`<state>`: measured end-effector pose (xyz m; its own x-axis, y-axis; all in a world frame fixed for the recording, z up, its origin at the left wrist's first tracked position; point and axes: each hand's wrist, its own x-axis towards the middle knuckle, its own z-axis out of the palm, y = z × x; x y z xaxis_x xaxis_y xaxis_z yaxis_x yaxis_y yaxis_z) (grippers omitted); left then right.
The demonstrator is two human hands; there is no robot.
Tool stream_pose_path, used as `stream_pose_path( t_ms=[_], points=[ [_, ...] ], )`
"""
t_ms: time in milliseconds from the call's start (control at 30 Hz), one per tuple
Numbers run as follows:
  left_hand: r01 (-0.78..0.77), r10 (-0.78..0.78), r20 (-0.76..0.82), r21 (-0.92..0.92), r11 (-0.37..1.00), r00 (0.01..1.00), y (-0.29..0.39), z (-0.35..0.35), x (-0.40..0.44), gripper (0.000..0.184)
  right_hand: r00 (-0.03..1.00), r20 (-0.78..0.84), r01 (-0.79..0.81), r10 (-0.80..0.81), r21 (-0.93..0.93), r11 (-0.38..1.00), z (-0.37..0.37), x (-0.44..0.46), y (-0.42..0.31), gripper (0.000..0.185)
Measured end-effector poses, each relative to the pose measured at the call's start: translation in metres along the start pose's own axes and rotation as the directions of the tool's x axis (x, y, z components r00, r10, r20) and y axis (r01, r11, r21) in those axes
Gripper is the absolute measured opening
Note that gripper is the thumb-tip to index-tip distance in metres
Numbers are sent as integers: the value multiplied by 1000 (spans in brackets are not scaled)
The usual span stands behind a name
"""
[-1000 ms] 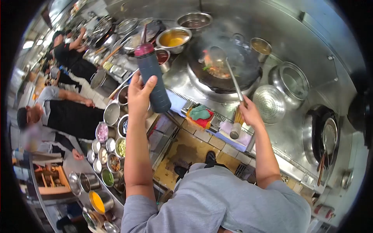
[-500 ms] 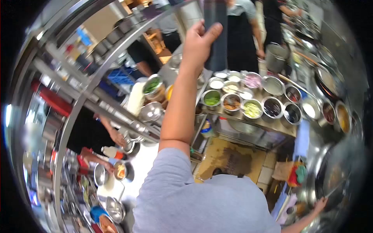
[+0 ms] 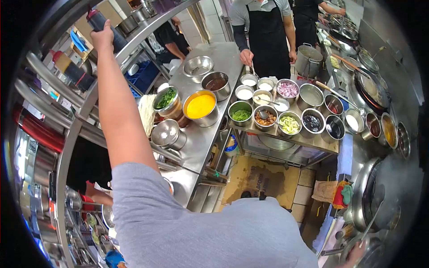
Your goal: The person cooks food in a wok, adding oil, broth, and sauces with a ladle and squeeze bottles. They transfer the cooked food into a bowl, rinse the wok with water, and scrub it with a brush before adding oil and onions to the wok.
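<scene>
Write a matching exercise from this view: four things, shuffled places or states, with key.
Things
1. left hand
2. wok
3. mat
4. yellow liquid

Places or states
A. on the floor
B. in a metal pot
C. on a bottle
D. under a smoky haze

Pairs: 1-C, 2-D, 3-A, 4-B

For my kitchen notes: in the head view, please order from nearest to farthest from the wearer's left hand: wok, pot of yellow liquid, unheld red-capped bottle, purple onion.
1. Unheld red-capped bottle, upper left.
2. Pot of yellow liquid, near the middle.
3. Purple onion, further right.
4. Wok, far right.
</scene>
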<state>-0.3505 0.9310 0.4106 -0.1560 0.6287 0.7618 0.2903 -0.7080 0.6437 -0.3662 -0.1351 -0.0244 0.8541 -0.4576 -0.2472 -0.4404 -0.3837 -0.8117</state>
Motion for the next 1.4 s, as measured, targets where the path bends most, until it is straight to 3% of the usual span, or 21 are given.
stream_pose_path(
  t_ms=[100,133,167,200,233,267,333,400,433,500,533,567,600,667,733,800,933,1000,1200,1300,1400],
  points=[
    [73,-55,-88,219,973,995,-20,12,22,86,972,-180,-90,149,299,950,33,2,-33,41],
    [120,-88,-134,248,961,987,-30,17,30,91,985,-17,-121,172,641,758,36,33,-11,37],
    [-98,139,-232,182,978,963,-40,14,38,91,981,138,-184,134,875,448,31,55,19,33],
    [-320,341,-328,119,940,881,-40,18,39,92,949,-162,-68,272,735,675,74,18,-43,38],
    [-426,391,-314,-51,903,865,-14,6,5,90,961,-270,109,53,551,827,73,77,36,34],
    [-464,451,-323,40,885,832,-10,2,-15,72,976,-218,40,3,192,981,77,65,8,25],
    [-206,235,-43,-646,735,971,30,-17,-106,43,999,-12,-12,30,713,701,93,-11,-66,11],
    [189,223,338,-844,503,914,68,-47,-216,22,995,97,-88,15,820,566,115,-83,-110,17],
    [454,227,604,-754,475,764,59,-48,-259,17,959,265,-192,-100,868,457,128,-112,-123,19],
    [562,348,853,-519,644,388,47,-40,-370,19,829,545,-475,-129,806,353,154,-154,-140,22],
    [760,416,906,-219,612,-74,45,-35,-431,28,750,637,-546,-179,749,377,174,-172,-157,22],
    [777,429,844,-24,629,-322,60,-48,-473,39,633,741,-681,-226,671,294,197,-182,-174,21],
    [747,375,775,180,640,-509,64,-52,-518,51,537,798,-771,-274,596,225,224,-191,-190,21],
    [674,251,725,376,636,-641,77,-52,-567,59,348,865,-866,-362,445,230,292,-199,-208,19],
    [783,244,772,465,414,-587,77,-32,-585,38,350,893,-792,-282,443,420,354,-232,-237,14],
    [843,-7,873,473,255,-488,61,-17,-576,22,224,932,-776,-284,347,527,394,-252,-254,19],
    [887,-8,919,384,256,-395,-6,-15,-522,16,-127,965,-167,-229,207,964,444,-204,-259,45],
    [864,-49,883,467,188,-466,-35,-28,-490,16,69,970,74,-234,229,971,469,-167,-283,37],
    [892,23,892,450,50,-451,-80,-84,-436,35,610,764,210,-210,99,973,623,-8,-315,33],
    [905,-71,902,426,-2,-425,-66,-109,-425,35,623,662,547,-417,13,837,707,48,-317,30],
    [915,-138,906,402,-25,-401,-50,-122,-426,36,513,810,499,-284,-12,867,758,78,-328,29]
  ],
)
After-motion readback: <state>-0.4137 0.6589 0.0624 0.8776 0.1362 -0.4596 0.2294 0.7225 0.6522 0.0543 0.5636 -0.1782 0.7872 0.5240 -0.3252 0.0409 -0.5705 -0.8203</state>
